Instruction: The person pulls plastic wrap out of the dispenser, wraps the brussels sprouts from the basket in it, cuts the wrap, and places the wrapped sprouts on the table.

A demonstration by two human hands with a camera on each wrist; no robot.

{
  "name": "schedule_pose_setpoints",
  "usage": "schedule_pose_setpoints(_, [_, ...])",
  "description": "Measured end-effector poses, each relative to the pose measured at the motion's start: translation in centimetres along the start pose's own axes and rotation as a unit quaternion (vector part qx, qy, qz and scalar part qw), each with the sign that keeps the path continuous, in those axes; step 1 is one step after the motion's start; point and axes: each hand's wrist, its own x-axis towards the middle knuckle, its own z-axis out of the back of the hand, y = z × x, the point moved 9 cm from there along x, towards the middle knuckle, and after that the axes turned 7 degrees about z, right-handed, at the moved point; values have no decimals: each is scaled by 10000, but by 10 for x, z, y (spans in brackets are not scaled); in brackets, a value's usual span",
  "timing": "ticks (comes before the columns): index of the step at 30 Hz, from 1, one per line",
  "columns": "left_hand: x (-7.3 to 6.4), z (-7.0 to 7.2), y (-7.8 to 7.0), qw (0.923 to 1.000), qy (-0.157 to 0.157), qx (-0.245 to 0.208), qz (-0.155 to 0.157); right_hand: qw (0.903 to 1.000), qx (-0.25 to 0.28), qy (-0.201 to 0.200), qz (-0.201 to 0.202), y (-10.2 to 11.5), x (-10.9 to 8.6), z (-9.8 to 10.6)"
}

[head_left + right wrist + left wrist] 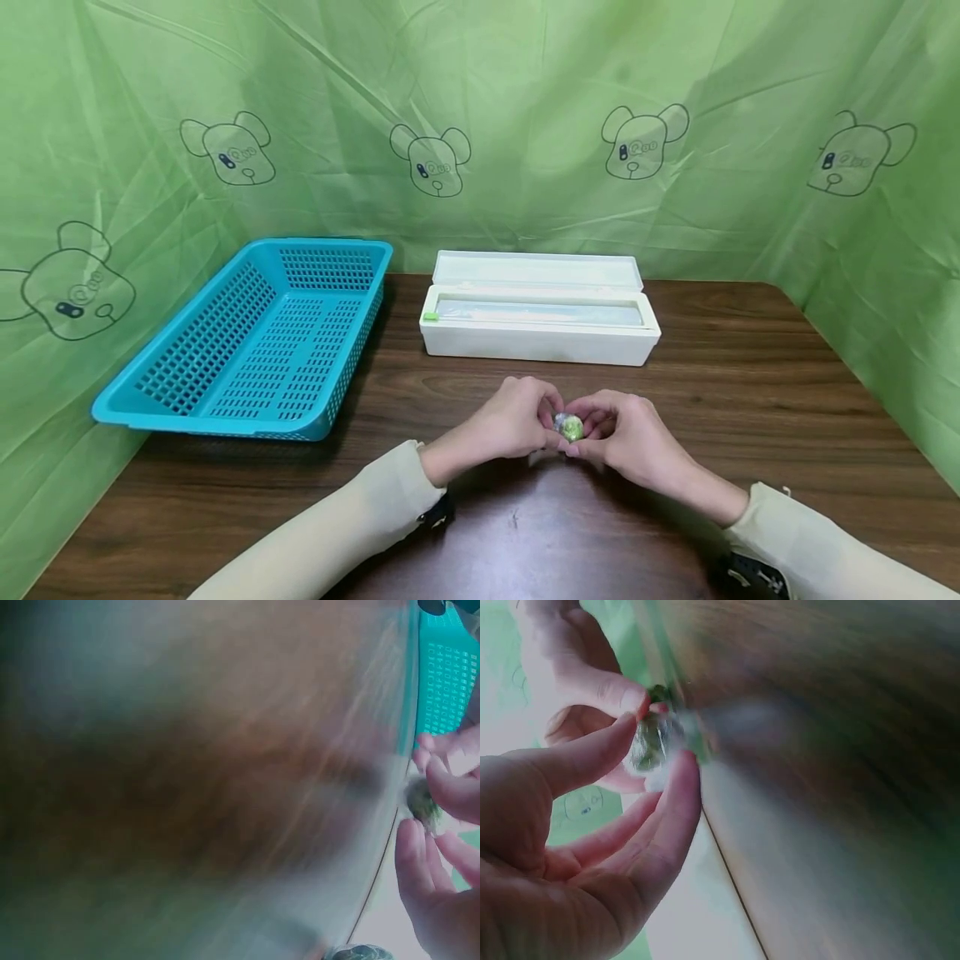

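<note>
A small round green thing (572,428) in clear, shiny film is held between both hands, just above the table. What is inside the film I cannot tell. My left hand (517,421) pinches it from the left with thumb and fingers. From the right, my right hand (633,433) also pinches it, its fingertips nearly meeting the left ones. In the left wrist view the wrapped green thing (649,746) shows crinkled film between the fingertips. The right wrist view has the same wrapped thing (422,804) at its right edge, partly covered by fingers.
Behind the hands stands a white cling film dispenser (536,343), lid raised, with a green slider (431,317) at its left. A blue perforated basket (322,417) sits on the left of the brown wooden table (750,375). Green sheeting (525,67) surrounds the table.
</note>
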Motion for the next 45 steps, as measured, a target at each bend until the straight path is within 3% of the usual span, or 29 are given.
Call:
schedule_pose_setpoints(4, [9, 4, -3, 9998, -97, 122, -117, 9997, -109, -184, -144, -2, 5, 3])
schedule_pose_setpoints(15, [16, -4, -5, 9937, 363, 1063, -22, 9985, -393, 345, -179, -2, 15, -3])
schedule_pose_setpoints(26, [20, -4, 2, 9947, 295, 970, 172, 9945, 94, 378, -969, -14, 15, -7])
schedule_pose_setpoints(33, [20, -3, 5, 9946, 334, 941, 279, 9963, 51, 547, -659, -12, 20, -8])
schedule_pose_setpoints(40, [20, -2, -1, 9942, 346, 1017, 22, 9959, 12, 679, -601, -10, 19, -2])
schedule_pose_setpoints(45, [17, -2, 2, 9941, 366, 1017, 34, 9972, -89, 620, -400, -3, 16, 0])
